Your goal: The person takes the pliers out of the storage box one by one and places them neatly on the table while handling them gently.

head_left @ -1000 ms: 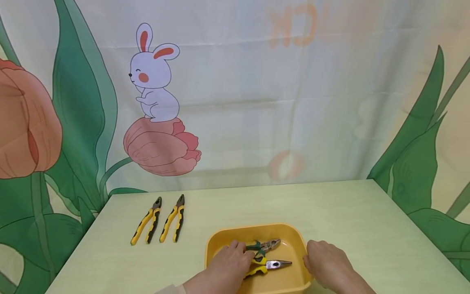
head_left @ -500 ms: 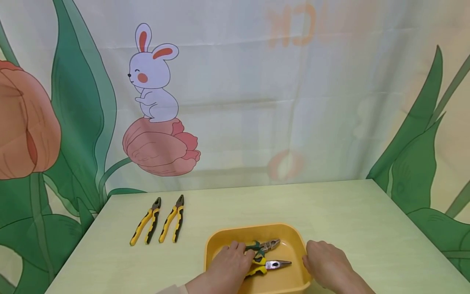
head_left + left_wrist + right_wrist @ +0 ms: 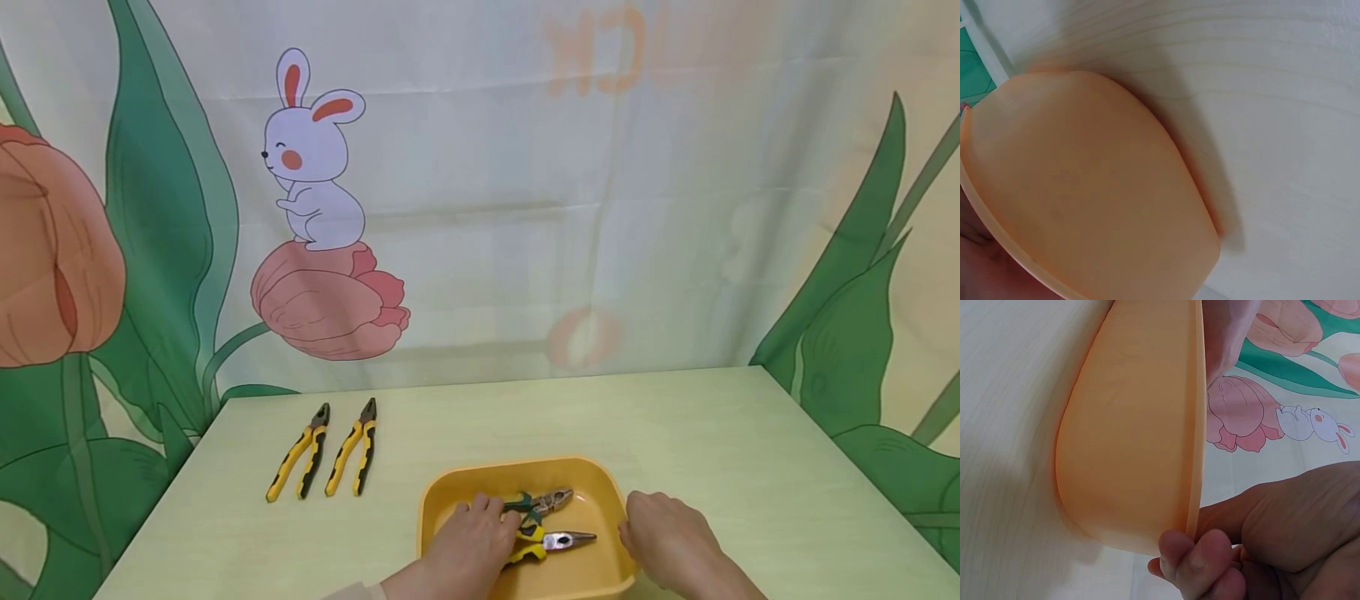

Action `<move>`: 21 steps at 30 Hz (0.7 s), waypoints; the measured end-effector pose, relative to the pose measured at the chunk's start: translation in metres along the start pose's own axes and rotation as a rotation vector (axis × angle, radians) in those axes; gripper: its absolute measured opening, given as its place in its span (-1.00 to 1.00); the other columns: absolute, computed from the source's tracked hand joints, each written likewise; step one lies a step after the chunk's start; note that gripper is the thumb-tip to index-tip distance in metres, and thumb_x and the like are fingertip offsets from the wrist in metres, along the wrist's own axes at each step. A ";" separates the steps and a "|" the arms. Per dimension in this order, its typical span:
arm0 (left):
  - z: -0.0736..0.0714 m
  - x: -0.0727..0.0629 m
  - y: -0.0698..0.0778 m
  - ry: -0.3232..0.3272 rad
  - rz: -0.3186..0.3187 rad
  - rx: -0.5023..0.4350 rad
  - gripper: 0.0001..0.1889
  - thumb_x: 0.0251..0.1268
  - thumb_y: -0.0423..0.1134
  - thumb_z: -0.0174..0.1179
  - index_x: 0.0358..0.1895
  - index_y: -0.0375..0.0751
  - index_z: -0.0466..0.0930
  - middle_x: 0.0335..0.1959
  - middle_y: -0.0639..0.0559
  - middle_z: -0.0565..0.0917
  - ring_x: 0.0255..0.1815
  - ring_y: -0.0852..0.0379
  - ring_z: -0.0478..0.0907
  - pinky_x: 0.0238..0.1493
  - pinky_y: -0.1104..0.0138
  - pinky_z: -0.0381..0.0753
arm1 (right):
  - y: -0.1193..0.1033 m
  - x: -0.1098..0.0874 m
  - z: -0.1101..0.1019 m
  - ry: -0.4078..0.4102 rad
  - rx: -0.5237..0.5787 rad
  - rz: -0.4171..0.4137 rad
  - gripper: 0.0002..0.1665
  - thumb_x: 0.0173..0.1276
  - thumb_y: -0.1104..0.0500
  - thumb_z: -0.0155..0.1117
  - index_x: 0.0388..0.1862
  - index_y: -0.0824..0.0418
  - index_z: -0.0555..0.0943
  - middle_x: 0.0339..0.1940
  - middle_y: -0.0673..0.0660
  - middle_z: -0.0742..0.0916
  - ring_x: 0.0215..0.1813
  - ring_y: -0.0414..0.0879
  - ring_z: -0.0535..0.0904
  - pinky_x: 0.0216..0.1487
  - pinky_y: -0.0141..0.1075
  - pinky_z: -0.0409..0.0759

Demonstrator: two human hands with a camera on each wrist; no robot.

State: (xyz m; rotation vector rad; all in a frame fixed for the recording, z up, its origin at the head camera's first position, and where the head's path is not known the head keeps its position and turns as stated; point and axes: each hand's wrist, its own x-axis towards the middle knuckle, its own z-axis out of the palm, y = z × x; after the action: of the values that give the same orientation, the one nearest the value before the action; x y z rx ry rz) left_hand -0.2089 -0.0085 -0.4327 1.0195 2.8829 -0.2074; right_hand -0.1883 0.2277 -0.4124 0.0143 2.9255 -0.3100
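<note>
A yellow tray (image 3: 592, 575) with rounded corners stands at the table's front. In it lie pliers with green handles (image 3: 551, 500) and long-nose pliers with yellow-and-black handles (image 3: 570, 540), their jaws pointing right. My left hand (image 3: 472, 542) reaches over the tray's left side, fingers bent over the yellow handles, whose rear ends it hides. Its fingertips are right at the green handle. With my right hand (image 3: 667, 537) I pinch the tray's right rim; the right wrist view shows curled fingers (image 3: 1200, 562) outside that rim. The left wrist view mostly shows the tray's outer wall (image 3: 1097, 181).
Two pairs of yellow-and-black pliers, one on the left (image 3: 303, 454) and one beside it (image 3: 356, 450), lie on the pale table (image 3: 720, 433) left of the tray. A printed curtain (image 3: 480, 208) with a rabbit and tulips hangs behind the table.
</note>
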 end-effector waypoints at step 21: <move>0.000 0.003 0.001 0.051 0.005 0.025 -0.68 0.30 -0.14 0.47 0.03 -0.10 0.62 -0.21 0.03 0.55 -0.24 0.13 0.42 -0.26 0.29 0.55 | 0.002 -0.002 0.001 0.027 0.023 -0.022 -0.64 0.42 0.26 0.24 -0.61 0.18 0.44 -0.66 0.03 0.45 -0.61 -0.12 0.32 -0.54 -0.29 0.32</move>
State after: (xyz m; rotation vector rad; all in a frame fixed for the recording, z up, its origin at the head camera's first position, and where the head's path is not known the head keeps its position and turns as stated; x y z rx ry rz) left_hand -0.2107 -0.0054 -0.4333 1.0514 2.9297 -0.2209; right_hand -0.1859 0.2292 -0.4132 -0.0110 2.9508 -0.3490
